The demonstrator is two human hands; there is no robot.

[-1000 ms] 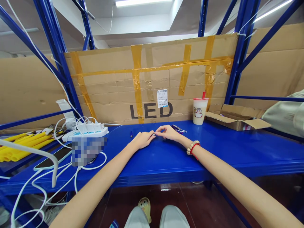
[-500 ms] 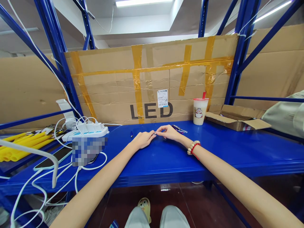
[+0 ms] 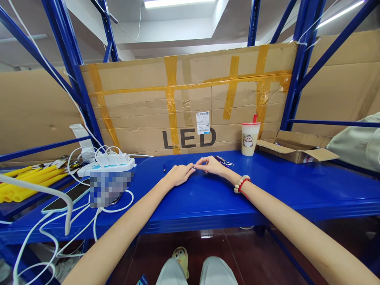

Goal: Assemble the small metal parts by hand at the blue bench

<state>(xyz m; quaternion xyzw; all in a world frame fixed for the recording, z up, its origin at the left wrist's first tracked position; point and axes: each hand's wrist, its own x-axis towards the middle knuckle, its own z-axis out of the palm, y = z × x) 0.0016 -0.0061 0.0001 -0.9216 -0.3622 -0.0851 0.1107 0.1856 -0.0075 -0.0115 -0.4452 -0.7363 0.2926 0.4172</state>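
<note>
Over the middle of the blue shelf top (image 3: 208,202), my left hand (image 3: 178,175) and my right hand (image 3: 210,164) meet at the fingertips. The left hand's fingers are closed together, palm down. On the right, thumb and finger form a pinch against the left fingertips. A tiny dark, shiny spot shows where they meet; whatever is held there is too small to name. A short dark blue cylinder, like a pen cap (image 3: 164,168), lies left of my left hand. Just behind my right wrist lies a small dark and metallic item (image 3: 225,161), partly hidden.
At the left are a power strip (image 3: 113,162) full of plugs, a phone (image 3: 69,196) and looping white cables. A lidded drink cup (image 3: 249,139) with a red straw and an open cardboard box (image 3: 297,146) stand at the back right. Taped cardboard (image 3: 133,111) walls the back.
</note>
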